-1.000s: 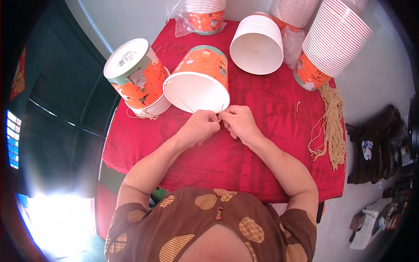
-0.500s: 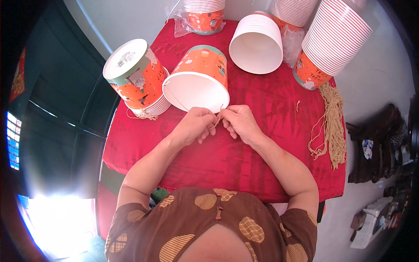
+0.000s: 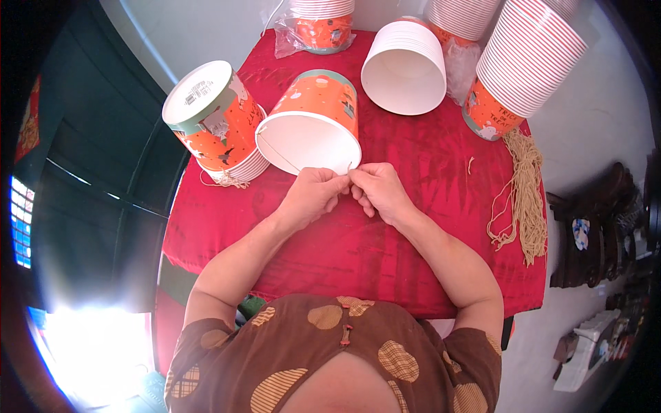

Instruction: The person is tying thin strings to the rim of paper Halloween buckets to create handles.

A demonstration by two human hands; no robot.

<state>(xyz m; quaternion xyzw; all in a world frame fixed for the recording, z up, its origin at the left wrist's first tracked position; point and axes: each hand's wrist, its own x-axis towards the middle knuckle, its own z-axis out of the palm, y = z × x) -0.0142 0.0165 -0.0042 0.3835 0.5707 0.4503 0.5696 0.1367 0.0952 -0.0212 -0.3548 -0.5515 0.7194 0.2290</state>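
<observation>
An orange paper bucket [image 3: 318,103] with a green base lies on its side, its white mouth facing me. A thin tan cord [image 3: 279,151] runs from the left of its rim across the mouth to my hands. At the near rim, my left hand [image 3: 315,195] pinches the cord between thumb and forefinger. My right hand [image 3: 379,190] is closed beside it, thumb and forefinger pinched on the cord where it meets the rim. The two hands' fingertips touch, and they hide most of the cord's end.
Upturned buckets [image 3: 213,124] stand at the left, stray cord by their rims. White-mouthed buckets [image 3: 405,69] lie at the back. A tall nested stack [image 3: 527,65] leans at the right, above a bundle of tan cords [image 3: 525,199]. A red cloth [image 3: 427,268] covers the table.
My left fingers have moved right and closed in against my right fingertips. A short length of cord that showed between the hands is now mostly covered. The bucket has barely shifted.
</observation>
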